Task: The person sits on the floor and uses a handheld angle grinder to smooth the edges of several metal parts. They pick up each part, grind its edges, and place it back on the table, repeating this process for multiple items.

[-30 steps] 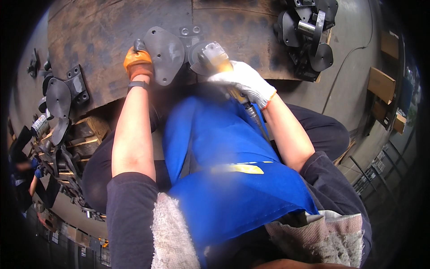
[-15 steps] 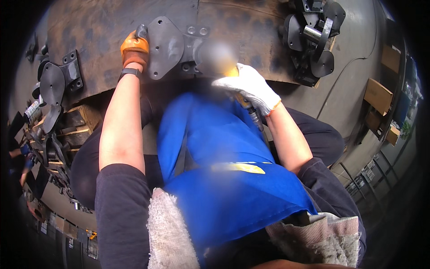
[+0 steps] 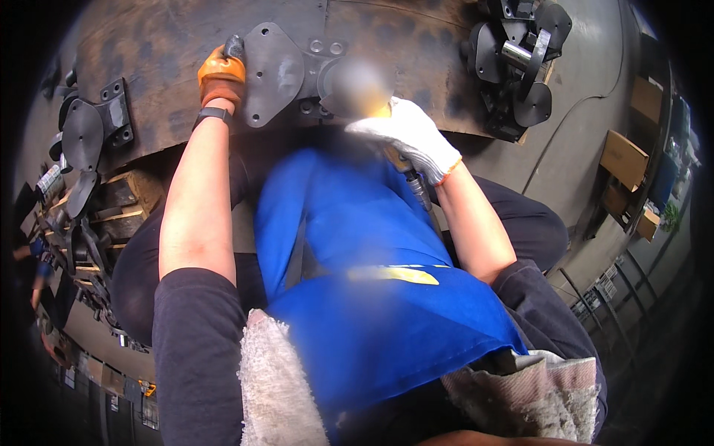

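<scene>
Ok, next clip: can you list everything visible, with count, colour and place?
Metal bracket plate: one, dark grey, bench centre, left hand steadies it.
Handheld power tool: one, blurred, yellowish body, at the plate's right end.
Workbench: one, brown, worn, top.
Stacked metal parts: one pile, black, bench right.
Bracket parts: several, black, bench left.
Cardboard boxes: a few, brown, right floor.
Apron: one, blue, lap.
Towel: one, whitish, bottom.
Left hand: orange glove.
Right hand: white glove, grip on tool.

orange glove (image 3: 221, 74), white glove (image 3: 413, 137), blue apron (image 3: 372, 297)

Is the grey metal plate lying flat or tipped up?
Flat: the plate lies face-up on the bench, the left hand at its edge.
</scene>
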Tool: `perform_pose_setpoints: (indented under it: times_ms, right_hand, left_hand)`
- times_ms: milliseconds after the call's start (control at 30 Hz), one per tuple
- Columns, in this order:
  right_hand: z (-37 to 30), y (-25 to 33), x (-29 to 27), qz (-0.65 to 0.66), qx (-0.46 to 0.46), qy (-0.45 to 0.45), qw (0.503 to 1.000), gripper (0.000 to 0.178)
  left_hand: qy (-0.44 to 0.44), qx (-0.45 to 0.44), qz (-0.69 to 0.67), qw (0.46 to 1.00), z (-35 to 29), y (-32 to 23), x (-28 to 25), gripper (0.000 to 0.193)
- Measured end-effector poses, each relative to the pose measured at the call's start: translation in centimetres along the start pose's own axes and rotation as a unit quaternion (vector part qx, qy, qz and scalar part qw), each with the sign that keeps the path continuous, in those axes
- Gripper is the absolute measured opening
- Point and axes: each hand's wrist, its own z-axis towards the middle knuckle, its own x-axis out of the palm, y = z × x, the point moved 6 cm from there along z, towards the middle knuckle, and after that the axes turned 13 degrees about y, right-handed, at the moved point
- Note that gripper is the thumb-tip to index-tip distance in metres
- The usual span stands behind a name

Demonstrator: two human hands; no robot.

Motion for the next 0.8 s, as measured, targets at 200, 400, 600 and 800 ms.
perform_pose_setpoints:
  times_ms: [200,400,600,800]
  right_hand:
    - [0.2,-0.7,-0.2,0.025,0.025,-0.008,0.999,0.028]
    - [0.3,-0.3,0.0,0.062,0.016,0.001,0.998,0.042]
    - [0.0,-2.4,-1.1,0.012,0.025,-0.008,1.0,0.035]
    - [-0.7,-1.4,-0.5,-0.028,0.028,0.006,0.999,0.042]
  left_hand:
    - [-0.01,0.015,0.042,0.999,-0.3,-0.9,0.1,0.051]
    - [-0.009,0.011,0.037,0.999,-0.1,-0.5,0.2,0.051]
    - [-0.012,0.003,0.043,0.999,0.0,-0.3,0.0,0.052]
    - [-0.004,-0.006,0.05,0.999,-0.4,-1.0,-0.1,0.052]
